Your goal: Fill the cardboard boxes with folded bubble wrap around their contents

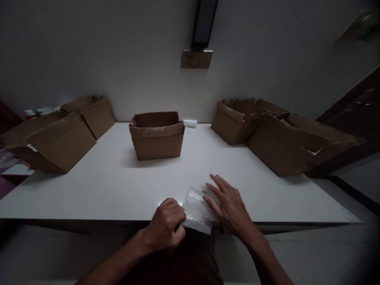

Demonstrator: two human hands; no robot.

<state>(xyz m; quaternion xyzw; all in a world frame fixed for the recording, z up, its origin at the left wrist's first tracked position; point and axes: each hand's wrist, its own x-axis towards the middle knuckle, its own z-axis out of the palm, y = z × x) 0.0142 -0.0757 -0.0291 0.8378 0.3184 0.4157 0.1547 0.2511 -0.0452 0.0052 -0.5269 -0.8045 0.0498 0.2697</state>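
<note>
Gripping bubble wrap (195, 211) at the counter (103, 194)

We clench our left hand (168, 223) on the left edge of the bubble wrap, which is at the counter's near edge. Our right hand (227, 204) is released, fingers spread, by the bubble wrap's right side; we cannot tell whether it touches. Farther back, an open cardboard box (157, 144) stands on the counter.
</note>
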